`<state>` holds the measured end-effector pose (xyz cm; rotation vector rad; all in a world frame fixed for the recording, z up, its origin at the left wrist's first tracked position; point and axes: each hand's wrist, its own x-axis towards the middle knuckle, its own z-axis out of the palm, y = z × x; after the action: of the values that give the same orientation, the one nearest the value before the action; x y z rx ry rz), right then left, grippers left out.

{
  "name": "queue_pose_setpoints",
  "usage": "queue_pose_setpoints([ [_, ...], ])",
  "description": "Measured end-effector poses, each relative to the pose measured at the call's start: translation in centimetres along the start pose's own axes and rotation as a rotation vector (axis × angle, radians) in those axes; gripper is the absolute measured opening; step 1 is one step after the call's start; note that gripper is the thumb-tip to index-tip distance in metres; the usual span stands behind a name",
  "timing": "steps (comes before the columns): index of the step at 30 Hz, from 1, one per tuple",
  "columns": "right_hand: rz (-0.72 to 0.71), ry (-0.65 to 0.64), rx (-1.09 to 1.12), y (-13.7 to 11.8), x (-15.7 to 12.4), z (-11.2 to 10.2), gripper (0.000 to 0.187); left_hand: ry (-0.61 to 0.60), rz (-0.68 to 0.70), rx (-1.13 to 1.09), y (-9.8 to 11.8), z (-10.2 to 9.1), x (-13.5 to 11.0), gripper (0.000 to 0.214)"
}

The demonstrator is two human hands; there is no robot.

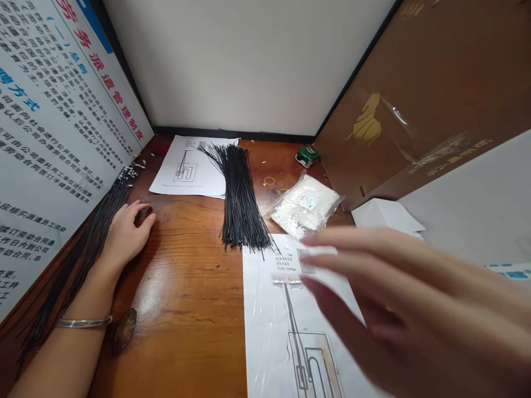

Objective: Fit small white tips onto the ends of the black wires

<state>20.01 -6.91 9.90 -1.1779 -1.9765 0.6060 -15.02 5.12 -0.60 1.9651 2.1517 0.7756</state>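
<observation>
My left hand (126, 229) rests on the wooden table (182, 298) at the left, fingers loosely curled and apart, holding nothing, beside a long bundle of black wires (83, 243) lying along the left wall. My right hand (398, 309) hovers close to the camera at the lower right, blurred, fingers stretched out toward the left, over a plastic-covered paper sheet with a drawing (286, 331). A fanned bundle of black wires (240, 193) lies in the middle of the table. A silver bracelet (85, 322) is on my left wrist.
A second drawing sheet (193, 166) lies at the back. A clear bag of small white parts (305, 205) sits right of the wires, with a green-and-white object (307, 155) and a rubber band (269, 181) behind. Printed boards wall the left; brown and white panels wall the right.
</observation>
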Motion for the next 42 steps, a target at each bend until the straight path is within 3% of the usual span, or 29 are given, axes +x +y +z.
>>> queue_pose_setpoints([
  [1, 0.023, 0.038, -0.241, 0.7, 1.1, 0.2, 0.034, 0.007, -0.008, 0.013, -0.4, 0.0, 0.1, 0.03],
  [3, 0.142, -0.043, -0.47, 2.7, 3.1, 1.0, 0.019, 0.013, -0.026, 0.026, -0.7, -0.1, 0.2, 0.031],
  [6, 0.322, -0.199, -0.474, 5.6, 4.8, 2.7, 0.02, 0.0, -0.027, 0.027, -0.4, -0.2, -0.1, 0.033],
  [9, 0.439, -0.226, -0.454, 7.3, 5.1, 4.1, 0.019, -0.013, -0.055, -0.004, -0.1, -0.6, -0.5, 0.034],
  [13, 0.499, -0.266, -0.46, 7.4, 4.9, 4.7, 0.019, 0.011, -0.078, -0.068, 0.1, -1.1, -1.1, 0.033],
  [19, 0.546, -0.288, -0.448, 7.4, 4.9, 5.1, 0.017, -0.03, 0.017, -0.095, 0.7, -0.5, -1.6, 0.034],
  [22, 0.55, -0.29, -0.451, 7.4, 4.9, 5.3, 0.015, -0.052, 0.156, -0.102, 2.1, 0.5, -2.0, 0.034],
  [26, 0.544, -0.282, -0.452, 7.5, 5.0, 5.2, 0.011, -0.05, 0.367, -0.185, 6.1, 2.1, -3.2, 0.031],
  [29, 0.532, -0.292, -0.42, 7.3, 5.0, 4.9, 0.009, -0.018, 0.378, -0.3, 9.5, 3.1, -4.0, 0.023],
  [32, 0.52, -0.322, -0.369, 6.8, 5.1, 4.6, 0.009, -0.067, 0.397, -0.33, 11.1, 3.8, -3.8, 0.021],
  [36, 0.467, -0.401, -0.329, 6.2, 5.7, 4.5, 0.01, -0.082, 0.405, -0.153, 9.9, 2.9, -3.0, 0.024],
  [42, 0.403, -0.466, -0.397, 6.1, 6.5, 4.5, 0.01, -0.343, 0.22, 0.379, 6.0, -1.9, -4.1, 0.041],
])
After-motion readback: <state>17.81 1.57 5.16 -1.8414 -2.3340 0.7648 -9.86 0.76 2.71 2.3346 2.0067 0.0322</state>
